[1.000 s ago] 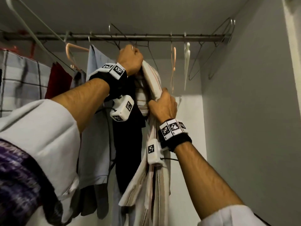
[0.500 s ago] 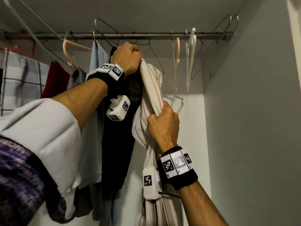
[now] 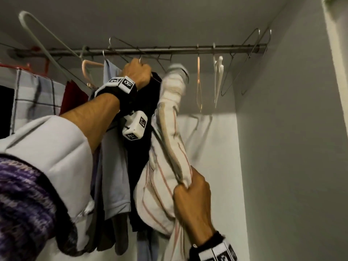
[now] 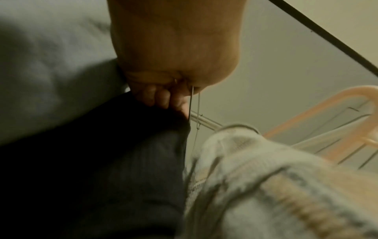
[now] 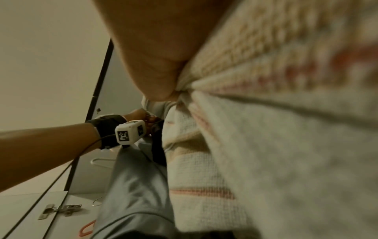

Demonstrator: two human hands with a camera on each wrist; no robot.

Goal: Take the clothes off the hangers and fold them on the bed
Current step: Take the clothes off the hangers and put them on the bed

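Head view shows the left hand (image 3: 138, 75) clenched round the thin wire hanger (image 4: 194, 111) at its neck, just under the grey metal closet rail (image 3: 169, 50), together with a bunch of black cloth (image 3: 140, 153). The right hand (image 3: 192, 194) is fisted on the cream waffle-knit garment with pale red and tan stripes (image 3: 169, 144), well below the rail, and the fabric runs taut from that fist up to its blurred top end near the hanger. To do this step well, I judge the left hand should hold the wire steady and tipped toward the pull, so the cloth slides off one shoulder instead of dragging the hook along the rail; the right hand's pull should be smooth and downward, since knit can snag on a wire end. The light blue shirt (image 3: 113, 166) hanging just beside could be tugged loose too. No brand or readable writing shows; the wrist bands (image 3: 122, 83) carry only black-and-white square marker patterns.
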